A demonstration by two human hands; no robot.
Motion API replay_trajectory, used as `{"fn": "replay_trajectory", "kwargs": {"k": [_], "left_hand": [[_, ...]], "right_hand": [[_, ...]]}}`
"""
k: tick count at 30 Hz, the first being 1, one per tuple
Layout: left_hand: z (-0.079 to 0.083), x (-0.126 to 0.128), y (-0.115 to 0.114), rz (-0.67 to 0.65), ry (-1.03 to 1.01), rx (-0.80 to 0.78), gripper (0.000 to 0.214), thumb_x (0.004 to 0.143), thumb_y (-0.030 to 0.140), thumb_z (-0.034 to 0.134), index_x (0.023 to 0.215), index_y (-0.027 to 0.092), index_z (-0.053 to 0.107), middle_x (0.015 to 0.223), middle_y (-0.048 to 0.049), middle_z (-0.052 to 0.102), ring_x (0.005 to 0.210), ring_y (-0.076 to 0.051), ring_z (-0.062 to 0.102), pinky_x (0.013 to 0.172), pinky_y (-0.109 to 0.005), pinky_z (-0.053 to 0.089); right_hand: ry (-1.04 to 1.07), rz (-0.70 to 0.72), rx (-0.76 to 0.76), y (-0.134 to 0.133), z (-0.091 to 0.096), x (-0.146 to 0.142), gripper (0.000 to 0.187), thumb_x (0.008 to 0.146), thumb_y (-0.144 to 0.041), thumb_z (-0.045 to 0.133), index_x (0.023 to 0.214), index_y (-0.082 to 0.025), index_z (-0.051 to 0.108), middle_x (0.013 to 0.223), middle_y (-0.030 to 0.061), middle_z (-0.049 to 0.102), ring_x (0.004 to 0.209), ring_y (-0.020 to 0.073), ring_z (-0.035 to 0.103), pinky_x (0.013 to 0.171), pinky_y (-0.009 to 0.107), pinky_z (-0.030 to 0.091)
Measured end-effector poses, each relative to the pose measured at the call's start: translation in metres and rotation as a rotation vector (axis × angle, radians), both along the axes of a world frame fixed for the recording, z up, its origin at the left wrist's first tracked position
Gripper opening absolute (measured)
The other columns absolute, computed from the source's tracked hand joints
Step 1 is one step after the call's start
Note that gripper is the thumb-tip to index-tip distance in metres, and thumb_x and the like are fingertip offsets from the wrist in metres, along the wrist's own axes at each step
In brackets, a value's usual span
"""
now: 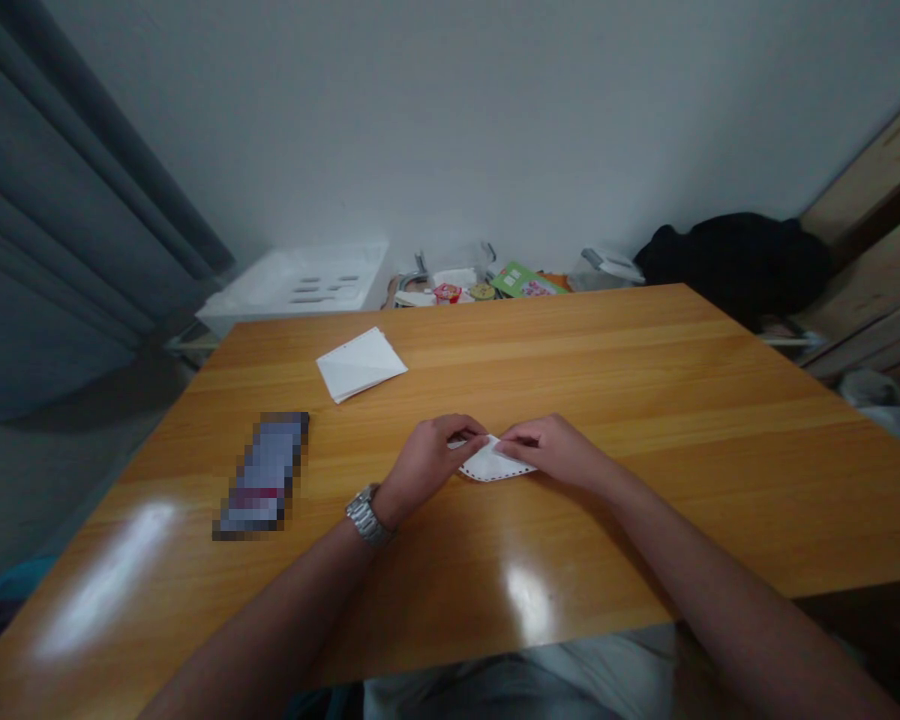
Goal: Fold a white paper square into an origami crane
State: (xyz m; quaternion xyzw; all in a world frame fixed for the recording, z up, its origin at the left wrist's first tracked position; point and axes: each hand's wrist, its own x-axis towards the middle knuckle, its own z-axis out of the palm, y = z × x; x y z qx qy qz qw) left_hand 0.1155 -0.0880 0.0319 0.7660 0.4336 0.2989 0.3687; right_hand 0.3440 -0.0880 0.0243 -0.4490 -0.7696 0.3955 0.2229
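Note:
A small folded white paper napkin (490, 466) with a dotted edge lies on the wooden table (645, 400), near its middle. My left hand (427, 462), with a metal watch on the wrist, has its fingers curled and pinching the napkin's left side. My right hand (551, 450) presses and pinches the napkin's right side, fingers closed over it. Most of the napkin is hidden under both hands.
A stack of white napkins (361, 363) lies further back on the left. A blurred-out flat object (264, 474) rests to the left of my hands. Behind the table are a white plastic crate (300, 282), small packets (487, 285) and a black bag (731, 260).

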Motion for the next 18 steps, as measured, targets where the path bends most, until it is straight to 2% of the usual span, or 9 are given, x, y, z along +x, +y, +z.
{"fn": "replay_trajectory", "kwargs": {"k": [10, 14, 18], "left_hand": [[-0.002, -0.005, 0.005, 0.090, -0.025, -0.021, 0.026, 0.093, 0.041, 0.060, 0.090, 0.018, 0.072, 0.085, -0.0032, 0.074, 0.077, -0.016, 0.067, 0.068, -0.024, 0.049], [-0.001, -0.005, 0.005, 0.059, -0.012, -0.039, 0.023, 0.093, 0.037, 0.059, 0.092, 0.017, 0.070, 0.085, -0.0040, 0.073, 0.077, -0.017, 0.067, 0.069, -0.024, 0.050], [0.004, -0.006, 0.003, 0.024, 0.076, 0.058, 0.021, 0.093, 0.036, 0.058, 0.098, 0.019, 0.070, 0.094, -0.0044, 0.073, 0.086, -0.019, 0.067, 0.077, -0.027, 0.050]], "right_hand": [[0.000, -0.011, 0.004, 0.007, 0.002, 0.011, 0.030, 0.093, -0.041, 0.057, 0.089, -0.019, 0.078, 0.086, 0.0044, 0.076, 0.075, 0.0196, 0.065, 0.068, 0.028, 0.045], [-0.016, 0.010, 0.056, 0.005, 0.005, 0.012, 0.030, 0.095, -0.039, 0.055, 0.089, -0.020, 0.078, 0.085, 0.0047, 0.077, 0.075, 0.0196, 0.066, 0.069, 0.028, 0.045], [-0.048, 0.037, 0.084, 0.005, 0.006, 0.011, 0.030, 0.096, -0.038, 0.053, 0.091, -0.020, 0.077, 0.088, 0.0054, 0.077, 0.077, 0.0194, 0.066, 0.070, 0.029, 0.045]]}}
